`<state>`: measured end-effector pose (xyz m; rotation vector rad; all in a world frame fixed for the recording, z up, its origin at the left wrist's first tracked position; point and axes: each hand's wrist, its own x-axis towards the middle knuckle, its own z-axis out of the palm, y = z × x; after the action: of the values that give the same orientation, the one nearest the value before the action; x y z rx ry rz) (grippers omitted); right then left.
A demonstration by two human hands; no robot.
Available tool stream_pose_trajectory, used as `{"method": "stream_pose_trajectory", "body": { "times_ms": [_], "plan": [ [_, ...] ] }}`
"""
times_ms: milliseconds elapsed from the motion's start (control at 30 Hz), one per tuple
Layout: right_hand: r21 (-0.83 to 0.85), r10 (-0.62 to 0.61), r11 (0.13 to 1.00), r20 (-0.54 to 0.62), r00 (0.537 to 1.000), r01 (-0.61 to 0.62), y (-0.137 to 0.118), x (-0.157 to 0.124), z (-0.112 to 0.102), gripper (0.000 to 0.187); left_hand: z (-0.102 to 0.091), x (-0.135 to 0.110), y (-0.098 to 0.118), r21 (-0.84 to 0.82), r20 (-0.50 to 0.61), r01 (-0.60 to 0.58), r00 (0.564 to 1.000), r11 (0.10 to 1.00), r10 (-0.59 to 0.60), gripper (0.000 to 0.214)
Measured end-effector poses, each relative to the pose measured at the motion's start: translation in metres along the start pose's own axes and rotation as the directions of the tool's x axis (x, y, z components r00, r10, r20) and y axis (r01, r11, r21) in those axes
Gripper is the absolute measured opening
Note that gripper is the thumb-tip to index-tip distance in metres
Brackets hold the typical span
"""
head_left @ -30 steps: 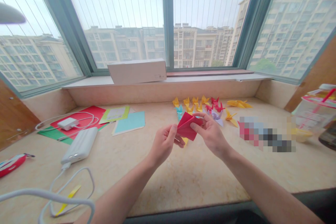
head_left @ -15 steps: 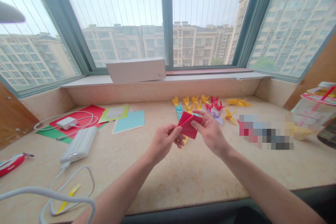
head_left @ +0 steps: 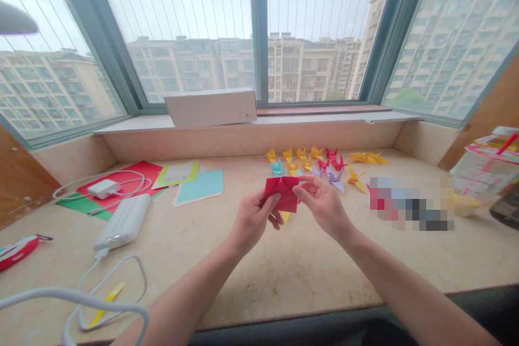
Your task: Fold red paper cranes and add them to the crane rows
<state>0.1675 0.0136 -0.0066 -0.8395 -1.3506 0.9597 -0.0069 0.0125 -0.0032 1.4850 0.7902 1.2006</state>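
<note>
A folded piece of red origami paper is held up above the counter, its upper edge roughly level and a crease running down from the top. My left hand pinches its left side, the thumb lying across the front. At the right edge, my right hand grips the same paper between thumb and fingertips. Behind the hands stand rows of folded paper cranes: yellow ones, a light blue one, red ones and purple ones. A bit of yellow paper shows beneath the red paper.
Left on the counter are coloured paper sheets, a white charger, a power bank and looping cables. A red-and-white object lies far left. Plastic cups stand right, beside a blurred patch. A white box rests on the sill.
The red paper has turned from a tilted diamond-like pose to a squarer one, its top edge now level. My right hand's grip has moved slightly to the paper's right edge.
</note>
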Motion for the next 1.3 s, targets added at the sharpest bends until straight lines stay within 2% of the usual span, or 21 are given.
{"method": "stream_pose_trajectory", "body": {
  "times_ms": [167, 433, 500, 633, 800, 1133, 1300],
  "plan": [
    [-0.089, -0.026, 0.996, 0.044, 0.999, 0.030, -0.0010, -0.0028, 0.0021, 0.030, 0.0025, -0.0011, 0.0009, -0.016, -0.029, -0.006, 1.000, 1.000, 0.005, 0.030],
    [-0.155, -0.076, 0.985, 0.026, 0.997, 0.080, 0.0002, -0.0054, 0.0051, 0.028, 0.0063, -0.0023, 0.0022, -0.040, -0.027, 0.030, 0.999, 0.999, -0.031, 0.033],
    [-0.198, -0.102, 0.976, -0.016, 0.995, 0.096, 0.0001, -0.0055, 0.0047, 0.028, 0.0062, -0.0018, 0.0019, -0.033, -0.032, 0.031, 0.999, 0.999, -0.032, 0.034],
    [-0.409, -0.280, 0.888, -0.120, 0.952, 0.209, -0.0001, -0.0057, 0.0028, 0.029, 0.0063, -0.0024, 0.0009, -0.016, -0.047, 0.022, 0.999, 1.000, -0.023, 0.036],
    [-0.545, -0.456, 0.764, -0.076, 0.887, 0.347, -0.0022, -0.0060, 0.0010, 0.025, 0.0075, -0.0049, 0.0023, 0.003, -0.050, 0.013, 0.999, 1.000, -0.012, 0.037],
    [-0.573, -0.549, 0.702, -0.054, 0.834, 0.424, -0.0057, -0.0065, 0.0012, 0.012, 0.0070, -0.0048, -0.0013, 0.033, -0.065, -0.012, 0.998, 0.999, 0.014, 0.034],
    [-0.560, -0.525, 0.725, -0.072, 0.848, 0.401, -0.0081, -0.0073, 0.0024, 0.006, 0.0049, -0.0039, -0.0056, 0.047, -0.054, -0.045, 0.997, 0.998, 0.048, 0.032]
  ]
}}
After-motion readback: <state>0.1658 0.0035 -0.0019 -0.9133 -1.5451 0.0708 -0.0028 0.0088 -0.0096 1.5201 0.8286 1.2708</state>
